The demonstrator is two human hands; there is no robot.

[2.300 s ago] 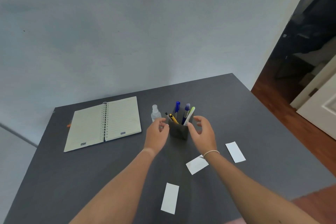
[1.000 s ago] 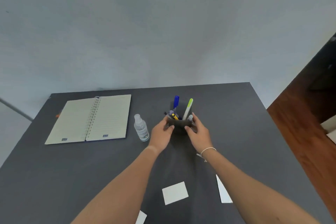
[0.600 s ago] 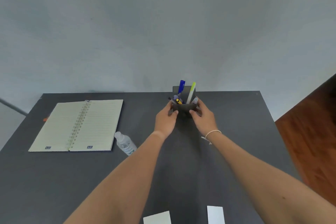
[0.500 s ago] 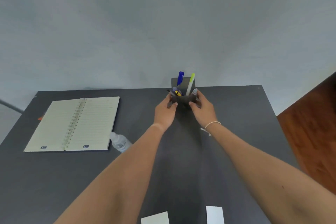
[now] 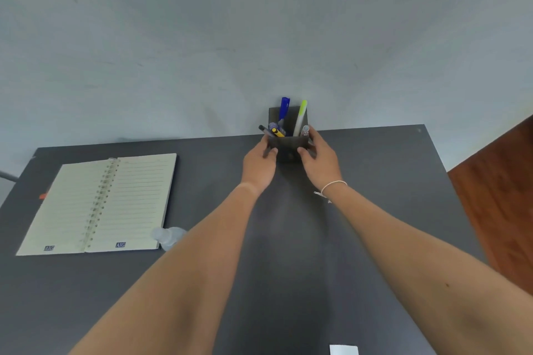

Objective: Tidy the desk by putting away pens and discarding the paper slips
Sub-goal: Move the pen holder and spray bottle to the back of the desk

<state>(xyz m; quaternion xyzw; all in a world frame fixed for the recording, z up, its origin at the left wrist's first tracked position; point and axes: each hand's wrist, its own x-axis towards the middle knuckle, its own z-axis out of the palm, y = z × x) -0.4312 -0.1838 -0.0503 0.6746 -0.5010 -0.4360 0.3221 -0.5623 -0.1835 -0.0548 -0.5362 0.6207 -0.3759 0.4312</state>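
Left hand and right hand clasp opposite sides of the dark pen holder, fingers curled on its walls. Holder, containing pens, stands at the desk's far edge.

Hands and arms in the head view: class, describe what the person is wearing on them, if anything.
Both forearms are bare, with no sleeves in view. The right hand has a thin white string bracelet at the wrist, with a small knot or tag hanging from it. The left hand and its wrist carry nothing: no ring, watch or glove shows.
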